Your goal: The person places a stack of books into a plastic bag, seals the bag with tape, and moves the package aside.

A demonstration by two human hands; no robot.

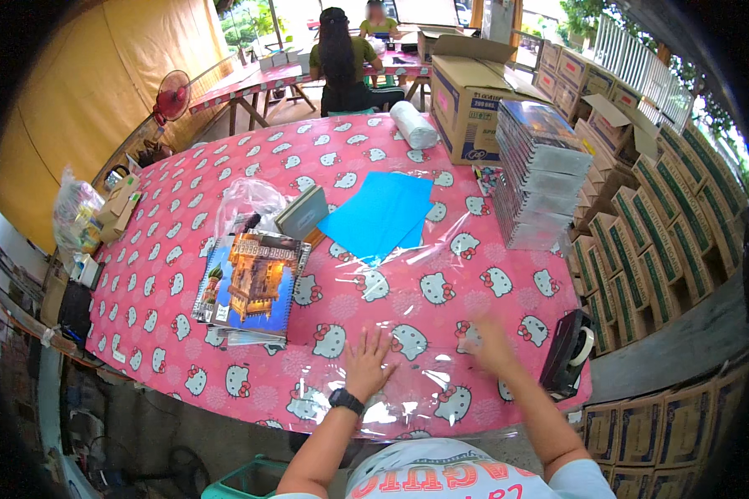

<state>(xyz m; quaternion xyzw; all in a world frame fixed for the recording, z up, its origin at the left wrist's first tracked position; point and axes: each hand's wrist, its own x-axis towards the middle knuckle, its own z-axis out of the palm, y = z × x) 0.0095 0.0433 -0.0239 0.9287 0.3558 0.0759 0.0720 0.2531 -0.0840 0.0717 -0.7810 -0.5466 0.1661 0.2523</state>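
Clear plastic (429,378) lies glossy over the near edge of a pink, cat-printed bench (154,274), directly before a seated worker; the left hand (369,363) is pressed flat upon it, fingers spread and grasping nothing; the right hand (493,345) is blurred above the bench, and whether it is clenched on anything cannot be told.

Just right of that hand stands a black tape dispenser (562,353), a roll of tape seated inside; to the left, spiral-bound notebooks (262,283) with castle covers lie in a pile, a crumpled clear bag (250,204) behind them; blue sheets (379,216) overlap at the bench's middle.

Farther back, a tall stack of notebooks (541,175) rises near a large cardboard box (466,108), its flaps raised and its inside hidden from this angle; a white roll (414,125) lies beside the box; at the far left, a clear bag of yellow and other coloured items (79,212) sits by the edge; brown cartons (674,233) are banked along the right; beyond, two people (345,66) sit at another bench.
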